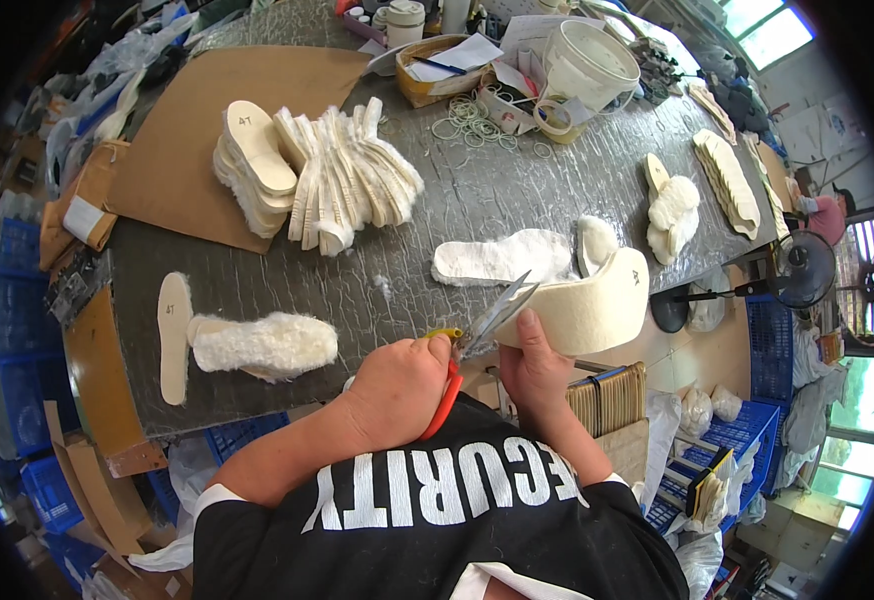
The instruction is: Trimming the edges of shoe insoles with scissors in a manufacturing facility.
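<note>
The left hand (397, 385) is seen at about 6 o'clock of the view, its forearm coming in from 7 o'clock, bent at the elbow. Its fingers are closed through the handles of a pair of scissors with red and yellow loops and grey metal blades (477, 335); the blades are parted a little and point toward 1 o'clock. The right hand (535, 370) is placed just beside the left one, at its 3 o'clock side, with the wrist raised and the thumb stretched upward. It is closed on the lower edge of a cream felt insole with a white fleece lining, bent into a curve (587, 300), which is held above the near edge of the grey, silver-textured worktable (517, 190). The blade tips are touching or nearly touching the left end of this insole; which of the two cannot be told.

At 9 o'clock of the hands, a fluffy white fleece insole (267, 345) is laid flat, and a thin beige insole board (173, 335) is seen just beside it, further to 9 o'clock. At 12 o'clock of the hands, another white fleece insole (502, 258) is lying on the table. A stack of finished cream insoles with fleece edges (307, 175) is placed at 11 o'clock, partly on a brown cardboard sheet (187, 140). A white plastic bucket (589, 62) is standing at 1 o'clock, well apart.
</note>
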The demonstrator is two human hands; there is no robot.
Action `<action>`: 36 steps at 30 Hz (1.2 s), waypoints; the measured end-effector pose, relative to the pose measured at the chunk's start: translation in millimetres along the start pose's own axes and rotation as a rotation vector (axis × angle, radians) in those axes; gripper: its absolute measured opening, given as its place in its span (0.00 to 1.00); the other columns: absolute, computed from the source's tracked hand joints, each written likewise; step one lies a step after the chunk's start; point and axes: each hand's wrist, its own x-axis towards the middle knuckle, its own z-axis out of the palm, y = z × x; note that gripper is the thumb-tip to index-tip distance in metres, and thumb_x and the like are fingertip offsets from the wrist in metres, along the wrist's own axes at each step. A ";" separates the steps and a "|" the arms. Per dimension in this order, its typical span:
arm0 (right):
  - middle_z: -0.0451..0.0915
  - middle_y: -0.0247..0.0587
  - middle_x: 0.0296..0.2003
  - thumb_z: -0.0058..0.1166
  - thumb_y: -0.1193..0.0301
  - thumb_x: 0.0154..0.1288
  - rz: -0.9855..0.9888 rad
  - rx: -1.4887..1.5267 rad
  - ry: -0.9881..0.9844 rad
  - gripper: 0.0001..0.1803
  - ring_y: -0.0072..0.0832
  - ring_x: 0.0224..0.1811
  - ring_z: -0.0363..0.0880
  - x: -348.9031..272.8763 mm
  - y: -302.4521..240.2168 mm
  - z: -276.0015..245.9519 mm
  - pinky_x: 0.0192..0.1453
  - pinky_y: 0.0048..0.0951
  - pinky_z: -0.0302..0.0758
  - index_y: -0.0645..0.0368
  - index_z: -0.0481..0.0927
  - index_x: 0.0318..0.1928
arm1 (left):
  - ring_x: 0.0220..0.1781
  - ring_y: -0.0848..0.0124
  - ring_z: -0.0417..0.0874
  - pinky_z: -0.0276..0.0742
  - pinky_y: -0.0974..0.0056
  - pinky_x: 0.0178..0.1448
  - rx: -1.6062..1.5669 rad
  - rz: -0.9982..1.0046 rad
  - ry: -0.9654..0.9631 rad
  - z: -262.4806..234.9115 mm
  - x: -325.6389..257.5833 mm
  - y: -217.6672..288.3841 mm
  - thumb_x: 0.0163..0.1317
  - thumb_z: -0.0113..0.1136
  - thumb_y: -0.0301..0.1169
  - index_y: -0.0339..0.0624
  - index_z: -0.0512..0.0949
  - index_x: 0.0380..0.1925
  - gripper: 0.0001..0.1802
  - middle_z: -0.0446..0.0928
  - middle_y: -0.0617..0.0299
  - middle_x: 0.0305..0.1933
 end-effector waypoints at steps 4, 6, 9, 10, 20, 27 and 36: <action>0.73 0.36 0.45 0.50 0.79 0.62 -0.120 -0.322 -0.002 0.18 0.27 0.47 0.73 -0.9 7.0 -6.1 0.52 0.31 0.72 0.57 0.67 0.53 | 0.37 0.50 0.77 0.73 0.54 0.40 -0.030 -0.023 -0.054 1.2 -0.2 -2.1 0.58 0.51 0.28 0.32 0.67 0.35 0.10 0.74 0.45 0.31; 0.74 0.36 0.43 0.51 0.77 0.63 -0.006 -0.073 0.062 0.16 0.25 0.43 0.74 -1.6 5.1 -3.0 0.48 0.28 0.73 0.59 0.68 0.51 | 0.36 0.51 0.78 0.74 0.55 0.40 -0.016 0.028 0.048 7.8 -0.5 -7.1 0.57 0.49 0.26 0.31 0.67 0.35 0.09 0.75 0.45 0.31; 0.75 0.36 0.40 0.52 0.75 0.63 -0.040 -0.337 -0.057 0.12 0.23 0.40 0.74 -0.7 -6.8 -0.7 0.43 0.26 0.73 0.61 0.70 0.47 | 0.37 0.52 0.78 0.75 0.55 0.41 -0.017 0.050 0.115 7.6 -1.3 -9.3 0.56 0.47 0.25 0.30 0.67 0.36 0.09 0.75 0.45 0.31; 0.75 0.36 0.40 0.52 0.75 0.63 -0.040 -0.338 -0.056 0.12 0.23 0.40 0.74 -0.7 -9.7 1.1 0.43 0.26 0.73 0.61 0.70 0.47 | 0.38 0.51 0.77 0.75 0.54 0.42 -0.031 0.029 0.079 6.4 -1.4 -8.9 0.57 0.46 0.25 0.30 0.67 0.36 0.09 0.75 0.45 0.32; 0.75 0.36 0.40 0.53 0.77 0.62 0.114 0.098 0.026 0.13 0.25 0.41 0.74 0.9 -1.6 0.3 0.44 0.27 0.73 0.61 0.71 0.47 | 0.37 0.49 0.77 0.72 0.53 0.41 -0.067 -0.012 -0.014 1.8 -3.9 -9.4 0.59 0.50 0.28 0.32 0.67 0.34 0.09 0.74 0.44 0.31; 0.74 0.37 0.43 0.53 0.81 0.60 0.149 0.087 -0.051 0.16 0.26 0.44 0.74 3.3 5.3 -13.2 0.47 0.28 0.73 0.60 0.70 0.49 | 0.34 0.51 0.79 0.76 0.56 0.39 -0.053 0.064 0.007 3.0 -3.3 -12.0 0.55 0.47 0.24 0.30 0.68 0.33 0.07 0.76 0.44 0.28; 0.75 0.37 0.41 0.54 0.78 0.60 0.109 -0.058 -0.056 0.14 0.25 0.43 0.74 4.0 0.9 -18.0 0.46 0.26 0.73 0.62 0.71 0.47 | 0.33 0.47 0.77 0.72 0.53 0.37 -0.151 0.053 -0.030 12.3 -0.9 -14.2 0.59 0.54 0.32 0.33 0.67 0.29 0.12 0.74 0.43 0.27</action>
